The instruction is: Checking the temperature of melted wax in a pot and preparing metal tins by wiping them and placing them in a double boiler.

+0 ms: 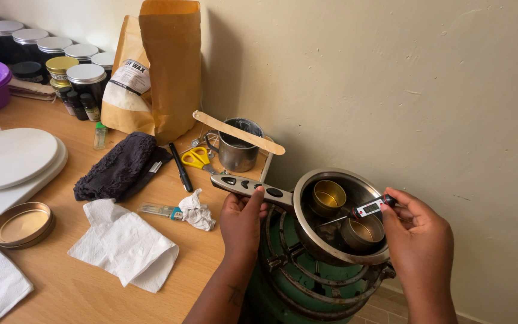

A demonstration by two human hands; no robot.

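Thermometer (369, 209) lying nearly level over the pan (304, 231), long axis running left to right, thin probe pointing left and slightly down toward the middle of the pan, display end at the right; right hand (418, 240) closed on that display end, fingertips pinched around it above the pan's right rim. Pan sitting on a green gas burner (307, 285), long handle (248, 186) pointing left and a little up over the wooden table (79, 288); left hand (242, 221) wrapped under the handle, thumb laid along its top near the pan. Two small gold tins (330, 194) inside the pan, one toward the back, one toward the front right, just below the probe. Yellow scissors (196, 158), steel mug (239, 146) with a flat stick (238, 132) across it, and crumpled tissue (197, 210) left of the handle.
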